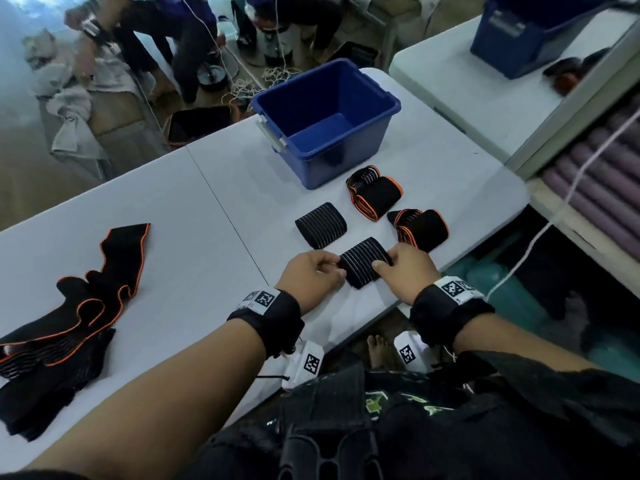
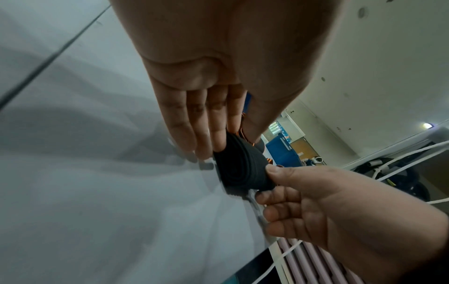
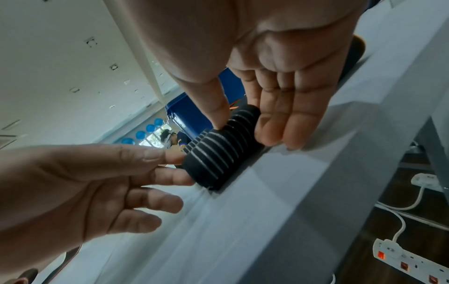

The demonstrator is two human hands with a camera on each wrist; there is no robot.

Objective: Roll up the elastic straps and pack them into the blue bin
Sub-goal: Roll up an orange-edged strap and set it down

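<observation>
A black rolled strap (image 1: 363, 265) with grey stripes lies on the white table (image 1: 207, 202) near its front edge, and both hands hold it. My left hand (image 1: 337, 268) pinches its left end; my right hand (image 1: 384, 261) pinches the right end between thumb and fingers. The right wrist view shows the striped roll (image 3: 213, 159) under my right hand (image 3: 245, 130). In the left wrist view the roll (image 2: 240, 173) shows its spiral end. The blue bin (image 1: 346, 161) stands behind with nothing visible inside. Three more rolls lie between: one striped (image 1: 320, 225), two orange-edged (image 1: 374, 192) (image 1: 420, 228).
Unrolled black straps with orange edging (image 1: 69, 306) lie in a heap at the table's left. A second blue bin (image 1: 519, 36) sits on a neighbouring table. Purple mats (image 1: 606, 188) fill a shelf at right. A power strip (image 3: 408, 263) lies on the floor. People stand beyond the table.
</observation>
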